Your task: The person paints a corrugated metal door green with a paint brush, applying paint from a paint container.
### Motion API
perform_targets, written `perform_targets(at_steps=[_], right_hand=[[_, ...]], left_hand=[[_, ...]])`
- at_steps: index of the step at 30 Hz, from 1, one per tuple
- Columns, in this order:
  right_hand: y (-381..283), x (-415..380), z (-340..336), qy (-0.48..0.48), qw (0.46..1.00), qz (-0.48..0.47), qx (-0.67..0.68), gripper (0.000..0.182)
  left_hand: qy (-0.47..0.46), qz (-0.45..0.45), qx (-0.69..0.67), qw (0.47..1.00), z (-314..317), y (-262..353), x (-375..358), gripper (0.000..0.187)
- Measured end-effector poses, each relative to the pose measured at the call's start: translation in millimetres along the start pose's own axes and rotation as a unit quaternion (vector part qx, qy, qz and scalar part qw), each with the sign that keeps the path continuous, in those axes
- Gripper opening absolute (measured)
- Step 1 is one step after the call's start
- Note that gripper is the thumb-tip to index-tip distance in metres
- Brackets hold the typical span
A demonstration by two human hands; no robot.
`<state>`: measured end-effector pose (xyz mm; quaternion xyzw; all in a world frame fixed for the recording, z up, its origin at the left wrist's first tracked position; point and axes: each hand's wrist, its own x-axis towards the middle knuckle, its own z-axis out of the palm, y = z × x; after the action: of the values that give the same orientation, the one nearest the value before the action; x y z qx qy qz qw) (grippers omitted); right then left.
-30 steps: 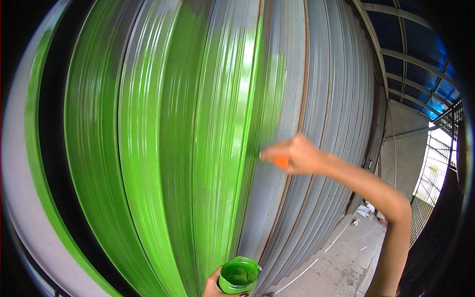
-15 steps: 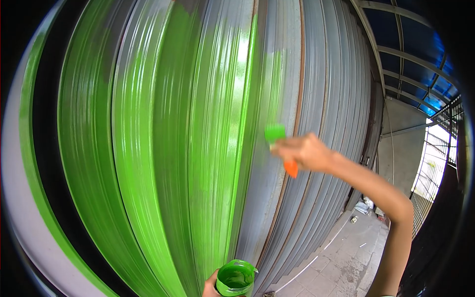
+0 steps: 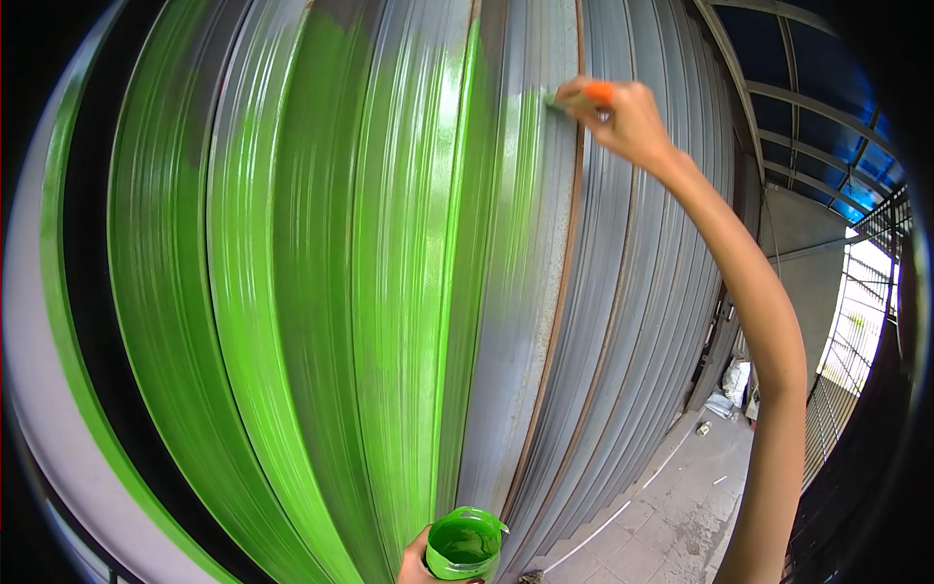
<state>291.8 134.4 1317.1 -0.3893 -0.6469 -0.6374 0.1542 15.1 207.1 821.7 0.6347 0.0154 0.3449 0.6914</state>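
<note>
My right hand (image 3: 623, 119) is closed round the orange handle of a paintbrush (image 3: 595, 93). Its bristles, seen edge-on, meet the metal shutter (image 3: 486, 389) high up, at the top of a fresh green strip on one grey panel. Low in the view, my left hand (image 3: 415, 557) grips an open tub of green paint (image 3: 464, 545) from the left side. Wet paint coats the tub's inner wall and rim. Left of the brush the ribbed panels are mostly green, with grey patches near their tops; the panels to the right are bare grey.
A tiled floor (image 3: 671, 516) lies below right, with small litter and plastic bags (image 3: 722, 404) near the wall. A grey wall (image 3: 808, 243) and a metal grille (image 3: 842, 389) stand at the right. Blue roofing (image 3: 817, 146) on a frame is overhead.
My right hand has moved the paintbrush upward along the panel, and the green strip now reaches a little lower and wider. My left hand still holds the tub in nearly the same place.
</note>
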Motion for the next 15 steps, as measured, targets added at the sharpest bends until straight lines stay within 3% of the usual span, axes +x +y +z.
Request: perform_targets(at_steps=[2, 4, 5, 7, 10, 11, 13, 15], right_hand=[[-38, -39, 13, -0.09, 0.994, -0.067, -0.019, 0.028], [-90, -90, 15, -0.183, 0.978, -0.072, 0.071, 0.037], [-113, -115, 14, -0.182, 0.978, -0.097, 0.042, 0.038], [-145, -158, 12, -0.217, 0.956, -0.113, 0.162, 0.036], [-167, -176, -5, -0.236, 0.934, -0.06, 0.261, 0.032], [-174, -180, -12, -0.207, 0.916, -0.004, 0.343, 0.029], [-186, -182, -25, -0.144, 0.85, 0.107, 0.495, 0.024], [-196, -179, -47, -0.154, 0.807, 0.154, 0.549, 0.022]], left_hand=[[0.012, 0.015, 0.018, 1.0, 5, -3, 2, 0.082], [0.025, 0.043, 0.053, 0.997, 5, -21, 5, 0.081], [0.031, 0.042, 0.061, 0.997, 9, -22, 4, 0.082], [0.044, 0.042, 0.078, 0.995, 20, -13, 9, 0.082], [0.048, 0.065, 0.112, 0.99, 39, 11, 16, 0.083], [0.045, 0.074, 0.135, 0.987, 42, 12, 16, 0.082], [0.054, 0.087, 0.17, 0.98, 47, 16, 20, 0.084], [0.053, 0.108, 0.24, 0.963, 45, 19, 24, 0.085]])
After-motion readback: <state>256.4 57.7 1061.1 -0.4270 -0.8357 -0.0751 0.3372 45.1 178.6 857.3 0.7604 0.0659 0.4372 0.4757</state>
